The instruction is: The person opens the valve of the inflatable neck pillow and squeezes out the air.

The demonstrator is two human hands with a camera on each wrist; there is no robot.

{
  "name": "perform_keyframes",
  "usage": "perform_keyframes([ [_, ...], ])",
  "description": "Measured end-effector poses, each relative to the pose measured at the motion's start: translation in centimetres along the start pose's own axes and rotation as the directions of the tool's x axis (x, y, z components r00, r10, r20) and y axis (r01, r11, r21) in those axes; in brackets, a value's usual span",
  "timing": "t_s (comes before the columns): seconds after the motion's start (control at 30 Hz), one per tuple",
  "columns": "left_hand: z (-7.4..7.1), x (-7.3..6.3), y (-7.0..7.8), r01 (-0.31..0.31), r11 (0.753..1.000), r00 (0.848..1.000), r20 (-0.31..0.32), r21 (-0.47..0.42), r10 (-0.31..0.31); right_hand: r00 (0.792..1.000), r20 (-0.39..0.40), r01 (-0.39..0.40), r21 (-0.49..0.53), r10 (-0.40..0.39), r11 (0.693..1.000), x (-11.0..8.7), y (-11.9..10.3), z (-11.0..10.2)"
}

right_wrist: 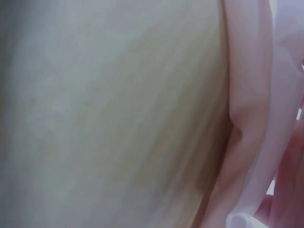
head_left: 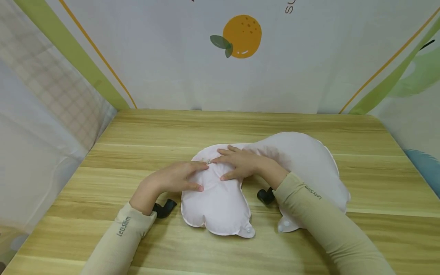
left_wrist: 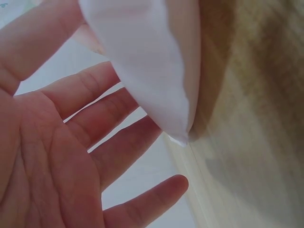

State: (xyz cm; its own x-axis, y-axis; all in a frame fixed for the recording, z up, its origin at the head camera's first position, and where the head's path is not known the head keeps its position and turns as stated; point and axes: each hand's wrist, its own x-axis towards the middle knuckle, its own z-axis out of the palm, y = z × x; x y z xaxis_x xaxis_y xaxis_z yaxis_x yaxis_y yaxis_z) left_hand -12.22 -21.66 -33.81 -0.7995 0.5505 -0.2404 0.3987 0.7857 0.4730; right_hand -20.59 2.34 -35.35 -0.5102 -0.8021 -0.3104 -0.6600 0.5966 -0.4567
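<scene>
A puffed-up, pale pink U-shaped neck pillow [head_left: 220, 206] lies on the table, its two ends toward the person. On its left lobe sits a small clear valve [head_left: 209, 161]. The left hand [head_left: 175, 176] touches that lobe from the left, index fingertip right by the valve and thumb lower on the fabric. Across the inner side of the same lobe rests the right hand [head_left: 242, 162], fingers spread and extended, one fingertip at the valve. In the left wrist view, the left fingers [left_wrist: 128, 142] reach straight behind the pillow's edge. The right wrist view shows mostly table and pillow side [right_wrist: 249, 95].
A wood-grain table [head_left: 144, 133] carries the pillow. Behind it hangs a white curtain [head_left: 154, 57] with an orange fruit print. Small black devices [head_left: 165, 209] show beneath both wrists. The pillow's right lobe [head_left: 302, 164] lies partly under the right forearm.
</scene>
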Motion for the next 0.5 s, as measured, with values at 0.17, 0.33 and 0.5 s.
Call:
perform_keyframes([
  [0.17,-0.01,0.01,0.01,0.004,1.0,1.0,0.005,-0.006,-0.004,1.0,0.004,-0.002,0.005,0.002,1.0,-0.06,-0.11,-0.07],
  [0.33,0.09,0.02,-0.08,0.003,1.0,1.0,0.004,-0.007,-0.003,1.0,0.003,-0.005,0.003,0.005,1.0,-0.07,-0.16,-0.05],
  [0.5,0.16,0.02,-0.11,-0.003,1.0,1.0,0.001,-0.002,0.003,1.0,0.006,-0.009,-0.005,0.009,1.0,-0.06,-0.16,0.0],
])
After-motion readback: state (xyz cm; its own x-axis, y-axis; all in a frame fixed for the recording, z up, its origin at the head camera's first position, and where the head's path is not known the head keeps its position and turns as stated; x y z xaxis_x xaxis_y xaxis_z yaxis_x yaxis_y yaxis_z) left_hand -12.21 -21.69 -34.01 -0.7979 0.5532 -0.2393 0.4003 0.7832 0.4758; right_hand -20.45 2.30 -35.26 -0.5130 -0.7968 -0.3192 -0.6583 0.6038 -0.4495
